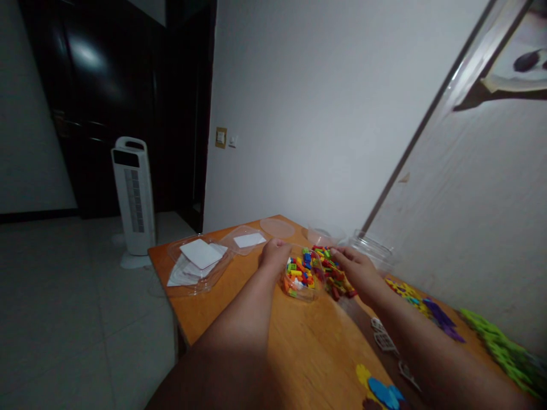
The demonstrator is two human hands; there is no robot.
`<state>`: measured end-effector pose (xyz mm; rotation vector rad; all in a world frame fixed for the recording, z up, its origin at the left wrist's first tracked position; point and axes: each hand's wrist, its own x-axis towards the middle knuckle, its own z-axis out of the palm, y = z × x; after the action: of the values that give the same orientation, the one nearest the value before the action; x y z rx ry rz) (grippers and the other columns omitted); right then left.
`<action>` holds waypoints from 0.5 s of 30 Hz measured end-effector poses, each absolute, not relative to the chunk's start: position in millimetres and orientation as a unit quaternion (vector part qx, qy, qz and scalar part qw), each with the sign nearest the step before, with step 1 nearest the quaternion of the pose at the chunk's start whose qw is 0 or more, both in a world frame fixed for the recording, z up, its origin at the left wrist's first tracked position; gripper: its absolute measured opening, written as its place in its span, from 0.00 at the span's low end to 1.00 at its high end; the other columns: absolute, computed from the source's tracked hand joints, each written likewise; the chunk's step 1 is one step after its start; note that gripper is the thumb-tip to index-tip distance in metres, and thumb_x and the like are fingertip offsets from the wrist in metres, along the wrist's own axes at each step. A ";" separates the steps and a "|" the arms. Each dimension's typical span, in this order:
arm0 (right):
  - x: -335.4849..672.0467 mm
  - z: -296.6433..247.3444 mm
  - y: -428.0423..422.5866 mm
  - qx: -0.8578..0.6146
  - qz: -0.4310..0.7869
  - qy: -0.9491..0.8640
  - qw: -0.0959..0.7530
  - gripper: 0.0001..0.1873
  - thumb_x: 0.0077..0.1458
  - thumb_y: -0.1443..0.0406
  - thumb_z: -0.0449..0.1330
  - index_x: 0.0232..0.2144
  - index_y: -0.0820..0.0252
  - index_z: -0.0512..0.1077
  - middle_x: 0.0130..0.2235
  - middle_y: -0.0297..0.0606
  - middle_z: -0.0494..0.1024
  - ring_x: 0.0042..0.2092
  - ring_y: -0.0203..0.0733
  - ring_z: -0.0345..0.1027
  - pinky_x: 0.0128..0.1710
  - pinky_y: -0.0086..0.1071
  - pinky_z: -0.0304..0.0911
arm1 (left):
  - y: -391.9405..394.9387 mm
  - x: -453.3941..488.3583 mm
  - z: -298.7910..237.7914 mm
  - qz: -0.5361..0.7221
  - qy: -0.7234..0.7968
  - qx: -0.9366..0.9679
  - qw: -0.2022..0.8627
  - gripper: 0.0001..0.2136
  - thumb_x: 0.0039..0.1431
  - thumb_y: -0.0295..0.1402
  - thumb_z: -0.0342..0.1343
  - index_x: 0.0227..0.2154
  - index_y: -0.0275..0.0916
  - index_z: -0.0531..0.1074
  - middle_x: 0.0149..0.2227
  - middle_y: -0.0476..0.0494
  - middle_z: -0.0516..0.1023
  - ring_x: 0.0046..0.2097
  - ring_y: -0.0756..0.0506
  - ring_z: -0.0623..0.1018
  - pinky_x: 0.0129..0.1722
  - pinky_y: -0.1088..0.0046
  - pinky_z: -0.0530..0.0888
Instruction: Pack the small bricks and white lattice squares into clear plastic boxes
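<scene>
A clear plastic container (306,294) stands on the wooden table, partly filled with small toy pieces (294,274) in orange, yellow, white, blue and green. The fingers of my left hand (274,255) are closed on its left rim. Right of the container lies a loose pile of similar pieces (339,282), mostly red with some green and yellow. Over the far side of that pile is my right hand (352,263), its fingertips pinched together. Whatever sits between those fingertips is too small and blurred to name.
Clear trays with white papers (200,253) lie at the table's left edge. A round lid (277,228) and clear tubs (371,247) are by the wall. Yellow, purple and green pieces (491,333) spread to the right. A white tower fan (134,199) stands on the floor.
</scene>
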<state>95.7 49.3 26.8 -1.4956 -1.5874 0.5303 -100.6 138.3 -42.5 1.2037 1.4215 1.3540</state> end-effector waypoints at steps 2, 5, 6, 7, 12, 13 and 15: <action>97.2 31.9 47.2 -0.585 0.228 -0.630 0.457 0.20 0.56 0.50 0.56 0.39 0.59 0.75 0.36 0.38 0.81 0.37 0.41 0.73 0.34 0.31 0.66 | 137.5 -100.7 -42.1 0.538 0.563 0.477 0.407 0.07 0.47 0.37 0.60 0.29 0.42 0.73 0.26 0.50 0.77 0.30 0.47 0.75 0.29 0.75 0.67; 108.0 26.9 47.8 -0.630 0.187 -0.643 0.395 0.14 0.55 0.54 0.57 0.33 0.57 0.73 0.28 0.33 0.77 0.30 0.38 0.70 0.29 0.30 0.63 | 136.9 -100.7 -42.4 0.539 0.562 0.478 0.407 0.07 0.47 0.37 0.60 0.29 0.42 0.73 0.26 0.49 0.77 0.30 0.47 0.75 0.28 0.75 0.67; 112.4 22.6 48.4 -0.646 0.180 -0.652 0.355 0.12 0.54 0.56 0.56 0.31 0.57 0.72 0.25 0.32 0.75 0.27 0.37 0.68 0.27 0.29 0.62 | 137.0 -100.6 -42.6 0.539 0.560 0.479 0.408 0.07 0.48 0.37 0.60 0.29 0.42 0.73 0.26 0.50 0.76 0.30 0.47 0.75 0.28 0.75 0.67; 116.3 17.9 48.7 -0.654 0.177 -0.665 0.315 0.10 0.54 0.57 0.56 0.29 0.57 0.71 0.23 0.31 0.73 0.25 0.37 0.66 0.25 0.29 0.60 | 137.1 -100.5 -42.9 0.539 0.559 0.480 0.408 0.07 0.48 0.37 0.60 0.28 0.42 0.73 0.26 0.50 0.76 0.30 0.47 0.75 0.29 0.75 0.67; 118.2 5.7 37.5 -0.597 0.207 -0.749 0.201 0.08 0.51 0.62 0.55 0.22 0.58 0.67 0.23 0.31 0.71 0.26 0.35 0.63 0.27 0.27 0.58 | 137.7 -99.7 -43.6 0.542 0.559 0.476 0.409 0.07 0.48 0.37 0.60 0.28 0.42 0.72 0.26 0.50 0.76 0.30 0.47 0.75 0.29 0.75 0.67; 115.4 6.7 32.2 -0.588 0.229 -0.753 0.187 0.09 0.51 0.61 0.56 0.22 0.58 0.66 0.23 0.30 0.70 0.26 0.34 0.62 0.27 0.27 0.57 | 137.6 -99.6 -43.8 0.541 0.560 0.476 0.408 0.07 0.47 0.37 0.60 0.28 0.42 0.72 0.26 0.50 0.76 0.30 0.47 0.75 0.29 0.75 0.67; 109.0 10.3 19.6 -0.576 0.300 -0.744 0.156 0.11 0.52 0.58 0.58 0.24 0.57 0.65 0.22 0.28 0.68 0.24 0.33 0.58 0.24 0.26 0.54 | 137.4 -99.4 -44.4 0.542 0.561 0.477 0.406 0.07 0.47 0.37 0.60 0.28 0.42 0.72 0.26 0.50 0.76 0.30 0.47 0.75 0.29 0.74 0.67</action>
<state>109.0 19.6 10.3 -1.6507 -2.1295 0.8603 -99.4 137.4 -44.4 1.2040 1.4147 1.3664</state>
